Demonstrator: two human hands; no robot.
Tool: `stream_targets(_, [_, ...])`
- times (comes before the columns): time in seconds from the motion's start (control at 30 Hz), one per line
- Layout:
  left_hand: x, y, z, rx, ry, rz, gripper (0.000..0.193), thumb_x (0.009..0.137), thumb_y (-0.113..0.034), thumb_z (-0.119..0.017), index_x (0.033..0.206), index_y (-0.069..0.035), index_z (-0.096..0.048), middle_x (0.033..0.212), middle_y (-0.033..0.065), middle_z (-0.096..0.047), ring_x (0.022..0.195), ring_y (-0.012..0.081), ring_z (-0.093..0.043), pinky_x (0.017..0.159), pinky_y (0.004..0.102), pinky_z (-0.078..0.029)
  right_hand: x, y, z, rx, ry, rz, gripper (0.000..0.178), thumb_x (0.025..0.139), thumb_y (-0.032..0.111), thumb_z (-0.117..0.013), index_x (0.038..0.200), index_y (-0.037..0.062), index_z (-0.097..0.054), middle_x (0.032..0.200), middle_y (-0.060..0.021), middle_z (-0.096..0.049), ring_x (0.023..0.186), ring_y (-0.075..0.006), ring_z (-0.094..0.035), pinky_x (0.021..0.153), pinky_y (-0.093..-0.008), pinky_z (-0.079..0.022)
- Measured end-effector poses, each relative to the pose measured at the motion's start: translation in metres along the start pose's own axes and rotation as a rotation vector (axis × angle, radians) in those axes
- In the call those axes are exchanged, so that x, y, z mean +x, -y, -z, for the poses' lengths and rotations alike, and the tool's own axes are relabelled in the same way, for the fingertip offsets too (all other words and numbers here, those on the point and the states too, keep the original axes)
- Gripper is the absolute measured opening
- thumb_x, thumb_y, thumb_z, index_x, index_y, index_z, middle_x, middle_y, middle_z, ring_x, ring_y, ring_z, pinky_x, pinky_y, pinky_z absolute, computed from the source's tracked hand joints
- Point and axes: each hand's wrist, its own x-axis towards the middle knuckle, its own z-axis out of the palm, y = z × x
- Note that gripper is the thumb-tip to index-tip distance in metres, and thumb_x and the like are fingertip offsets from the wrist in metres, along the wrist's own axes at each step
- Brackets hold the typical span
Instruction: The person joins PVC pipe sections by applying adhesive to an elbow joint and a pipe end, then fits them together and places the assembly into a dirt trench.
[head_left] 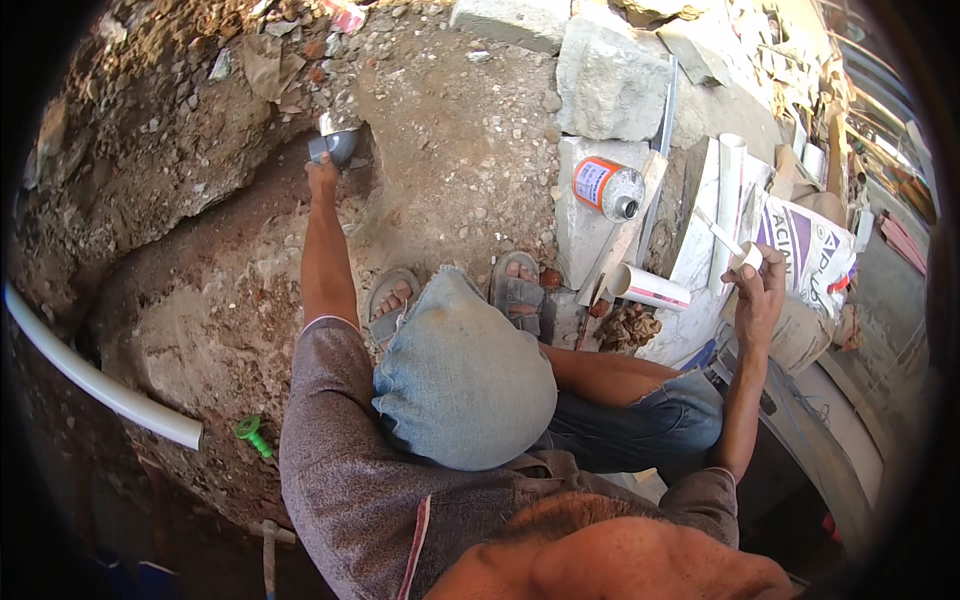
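Observation:
Stretched out ahead, my left hand grips the near end of a grey pipe elbow in the trench. A short white piece stands just beyond the elbow; how the two join is hard to see. At the right, my right hand is raised, its fingers closed round a small white cap. From this cap a thin white stick points up and left. Between my hands, an orange-labelled bottle lies tilted on a stone slab.
Cut white pipes and a printed sack lie at the right. Large stone blocks stand ahead. A long white pipe curves along the left, near a green plastic piece. Rubble borders the trench.

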Motion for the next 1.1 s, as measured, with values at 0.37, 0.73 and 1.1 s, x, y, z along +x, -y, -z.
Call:
stream_targets(0.37, [-0.018,-0.020,0.019,-0.122,-0.089,0.091,0.060,0.089,-0.036,-0.057,0.125,0.007,-0.036,0.119,0.0240,-0.049,0.103,0.0278,-0.054,0.086,0.0366,-0.043,0.033,-0.047,-0.036,-0.768,0.259,0.122,0.039,0.077,0.014,-0.069,0.108,0.0003,-0.050,0.086,-0.0124,-0.057,0.071,-0.0184,-0.056,0.065,-0.0299,-0.047])
stream_targets(0.73, [-0.129,-0.024,0.030,-0.610,0.174,0.144,0.037,0.093,-0.030,-0.052,0.118,-0.005,-0.041,0.102,0.0073,-0.052,0.088,0.0172,-0.052,0.080,0.0363,-0.045,0.048,-0.107,-0.053,-0.875,0.458,0.336,0.040,0.073,0.013,-0.064,0.108,0.0037,-0.047,0.104,-0.0183,-0.048,0.094,-0.0371,-0.054,0.081,-0.0427,-0.045])
stream_targets(1.1, [-0.147,-0.024,0.054,-0.671,0.158,0.128,0.036,0.092,-0.032,-0.053,0.117,-0.007,-0.044,0.105,0.0050,-0.050,0.093,0.0210,-0.053,0.080,0.0387,-0.045,0.058,-0.136,-0.087,-0.988,0.505,0.344,0.037,0.082,0.021,-0.064,0.108,-0.0007,-0.048,0.102,-0.0228,-0.054,0.093,-0.0384,-0.057,0.080,-0.0447,-0.047])
